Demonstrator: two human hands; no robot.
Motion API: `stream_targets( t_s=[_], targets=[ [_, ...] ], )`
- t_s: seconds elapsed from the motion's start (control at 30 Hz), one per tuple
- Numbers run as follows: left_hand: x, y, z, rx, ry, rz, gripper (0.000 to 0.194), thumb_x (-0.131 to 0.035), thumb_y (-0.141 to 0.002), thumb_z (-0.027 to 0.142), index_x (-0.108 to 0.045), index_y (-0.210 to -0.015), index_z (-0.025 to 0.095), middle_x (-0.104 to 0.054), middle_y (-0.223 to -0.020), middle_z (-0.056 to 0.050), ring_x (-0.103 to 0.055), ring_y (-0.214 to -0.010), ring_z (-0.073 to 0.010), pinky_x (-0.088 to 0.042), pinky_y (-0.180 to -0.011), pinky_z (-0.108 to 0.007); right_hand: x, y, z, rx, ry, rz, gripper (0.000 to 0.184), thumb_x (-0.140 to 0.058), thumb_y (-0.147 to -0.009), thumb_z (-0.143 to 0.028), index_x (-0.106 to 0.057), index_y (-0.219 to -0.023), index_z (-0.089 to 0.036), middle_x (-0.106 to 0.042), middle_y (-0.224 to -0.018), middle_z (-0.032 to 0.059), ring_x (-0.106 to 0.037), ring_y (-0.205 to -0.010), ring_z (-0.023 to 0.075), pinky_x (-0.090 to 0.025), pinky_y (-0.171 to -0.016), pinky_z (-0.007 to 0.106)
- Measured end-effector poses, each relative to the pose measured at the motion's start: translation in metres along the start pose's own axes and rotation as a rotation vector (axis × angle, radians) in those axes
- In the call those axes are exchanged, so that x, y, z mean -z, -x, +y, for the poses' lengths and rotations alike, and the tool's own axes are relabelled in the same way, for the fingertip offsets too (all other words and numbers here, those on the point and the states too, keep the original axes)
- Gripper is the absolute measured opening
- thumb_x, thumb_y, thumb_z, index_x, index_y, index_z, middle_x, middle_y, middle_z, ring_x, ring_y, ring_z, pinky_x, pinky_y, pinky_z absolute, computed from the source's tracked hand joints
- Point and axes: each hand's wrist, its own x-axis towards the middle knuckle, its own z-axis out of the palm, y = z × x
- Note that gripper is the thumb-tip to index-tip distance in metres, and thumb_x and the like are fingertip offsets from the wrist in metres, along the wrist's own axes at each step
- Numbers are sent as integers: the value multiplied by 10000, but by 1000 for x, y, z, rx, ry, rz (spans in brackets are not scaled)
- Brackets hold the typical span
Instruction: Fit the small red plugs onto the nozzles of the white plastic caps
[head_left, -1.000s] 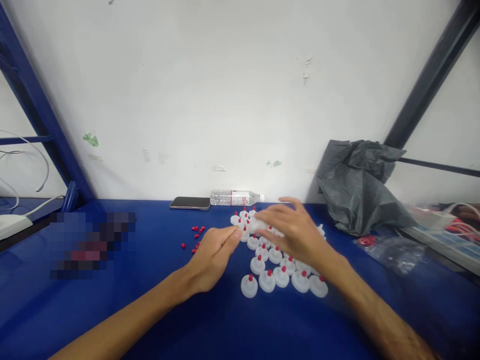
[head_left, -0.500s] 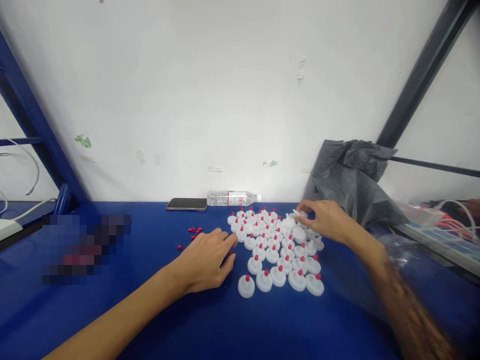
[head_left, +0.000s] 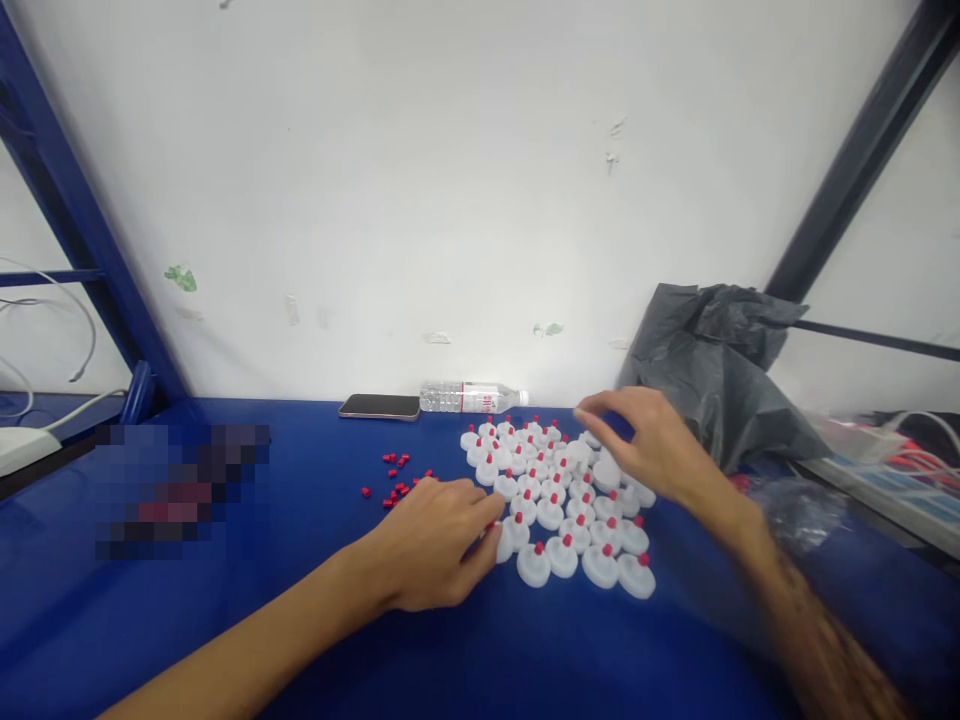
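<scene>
About twelve loose red caps (head_left: 392, 473) lie on the worktop (head_left: 315, 470). The left hand (head_left: 431, 545) has come to the front-left white nozzle lid (head_left: 507, 546), narrow around its tip, so this lid is now handled. Roughly forty other lids (head_left: 550, 515) spread rightward; the right hand (head_left: 652, 440) stands wide near the back ones.

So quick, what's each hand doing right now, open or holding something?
Left hand: closed, seemingly pinching a red cap on a white disc.
Right hand: open over the white discs, nothing visibly held.

A white wall (head_left: 450, 200) backs a blue table (head_left: 525, 660).
</scene>
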Motion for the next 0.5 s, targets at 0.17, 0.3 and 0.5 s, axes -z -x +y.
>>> stream_targets(
  t_s=[0.17, 0.3, 0.5],
  targets=[
    [-1, -2, -3, 127, 245, 138, 237, -380, -1088, 375, -557, -968, 273, -703, -839, 7, -622, -672, -187, -375, -609, -330, -15, 6, -61, 238, -212, -112, 436, -725, -943, -534, -668, -1325, -332, -800, -1252, 34, -751, -1151, 304, -435, -1224, 599],
    [-8, -3, -4, 145, 309, 189, 302, -370, -1098, 393, -527, -877, 261, -650, -787, 20, -562, -636, -172, -332, -593, -323, -29, 8, -88, 302, -301, -205, 196, -747, -957, -410, -745, -1152, -399, -836, -1037, -26, -796, -954, 255, -439, -1239, 591],
    [-5, -2, -9, 217, 397, 314, 445, -315, -1119, 383, -345, -701, 235, -454, -609, 55, -407, -540, -141, -274, -568, -331, -33, 1, -57, 359, -91, -42, 203, -668, -1010, -354, -733, -1197, -313, -843, -1103, 14, -788, -965, 242, -500, -1134, 564]
  ],
)
